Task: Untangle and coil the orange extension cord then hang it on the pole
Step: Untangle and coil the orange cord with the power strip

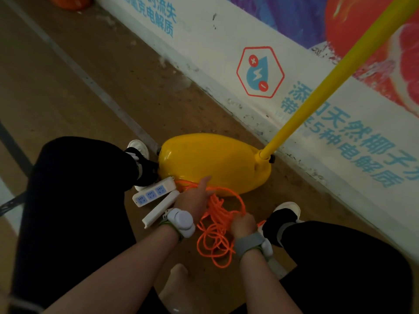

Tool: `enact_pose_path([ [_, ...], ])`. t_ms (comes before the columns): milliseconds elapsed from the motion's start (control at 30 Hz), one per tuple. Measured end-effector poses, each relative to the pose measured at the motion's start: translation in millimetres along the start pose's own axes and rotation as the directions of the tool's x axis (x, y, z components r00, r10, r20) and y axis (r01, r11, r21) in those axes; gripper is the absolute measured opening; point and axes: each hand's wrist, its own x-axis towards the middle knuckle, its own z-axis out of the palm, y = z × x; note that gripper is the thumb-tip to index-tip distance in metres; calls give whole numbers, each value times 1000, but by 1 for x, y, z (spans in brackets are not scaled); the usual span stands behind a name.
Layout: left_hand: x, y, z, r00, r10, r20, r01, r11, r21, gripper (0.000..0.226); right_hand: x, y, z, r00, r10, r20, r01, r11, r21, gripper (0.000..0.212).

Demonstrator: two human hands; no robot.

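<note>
Head view: the person crouches on a brown floor [90, 91], knees spread, both forearms reaching down between them. The orange cord [215, 242] lies on the floor in a loose tangle of loops between the two hands, its far strands touching the front of the yellow base [213, 162].

The left hand [193, 199] lies back-up over the far side of the tangle. Its index finger is straight and points at the base, with the tip just at the base's edge. The other fingers [209, 192] dip among the strands, and I cannot tell whether they pinch any. The right hand [243, 224] is over the near right of the tangle with its fingers [248, 217] curled down tight, holding a bunch of strands. Each wrist carries a strapped white device.

Just left of the left hand are two white power strips: one [150, 194] lies sockets-up against the base, and the other [161, 209] lies face-down beside it, touching the left wrist.

The pole [328, 80] rises from the right end of the base and leans up towards the top right corner. The base stands close against a printed wall [204, 41] that runs diagonally behind it, so little floor shows on that side. The left shoe [141, 165] touches the base's left end. The right shoe [285, 214] is near the cord's right edge. Open floor stretches away to the upper left.
</note>
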Motion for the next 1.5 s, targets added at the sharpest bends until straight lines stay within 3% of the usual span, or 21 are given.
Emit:
enact_pose_path([
  [67,-1,0,-3,995,20,-96,-20,1000,0,26,4,9,4,993,88,79,-93,993,72,30],
  [200,-1,-13,-8,963,-46,-266,41,999,-23,29,14,16,3,976,135,169,-140,990,17,21],
  [267,8,-24,-13,933,-158,-324,105,979,-174,29,19,19,-2,964,176,198,-186,982,36,24],
  [300,14,-29,-16,918,-213,-336,109,947,-301,32,18,18,-6,956,191,222,-222,967,125,22],
  [467,30,-38,-25,817,-474,-327,163,735,-658,46,13,9,-14,888,252,386,-432,747,506,25],
  [533,29,-36,-25,811,-517,-274,149,636,-757,46,13,8,-18,865,284,415,-498,597,630,28],
  [633,30,-30,-36,870,-429,-243,12,511,-859,40,21,2,-28,861,293,415,-507,460,728,27],
  [700,29,-25,-48,916,-311,-253,-90,455,-886,36,27,-5,-37,891,295,345,-450,475,756,27],
  [767,30,-23,-52,954,-223,-201,-103,384,-917,34,27,-13,-47,896,290,337,-438,446,780,24],
  [867,29,-21,-51,1000,-2,-3,-2,235,-972,32,26,-12,-54,948,285,139,-292,613,734,13],
  [900,28,-21,-50,995,83,56,38,212,-977,31,34,-5,-51,962,273,5,-212,733,646,7],
  [933,28,-21,-48,984,147,99,72,184,-980,31,37,0,-53,962,246,-119,-162,863,479,22],
  [967,27,-20,-46,972,196,126,99,141,-985,30,40,7,-51,967,233,-103,-190,929,317,34],
  [1033,26,-18,-43,949,276,152,151,28,-988,31,35,9,-44,973,207,105,-226,951,210,24],
  [1100,26,-17,-36,945,282,166,186,-45,-982,32,19,3,-36,903,213,373,-344,879,331,13],
  [1167,27,-22,-30,953,225,205,235,-116,-965,35,13,0,-26,862,194,468,-412,806,425,26],
  [1300,24,-24,-27,955,157,251,275,-160,-948,53,17,0,-23,883,217,416,-392,829,399,27],
  [1433,17,-12,-30,970,207,125,195,-364,-911,53,19,1,-22,931,205,300,-322,849,419,10],
  [1500,13,-10,-35,969,227,92,179,-397,-900,51,29,9,-19,978,119,169,-161,952,262,61],
])
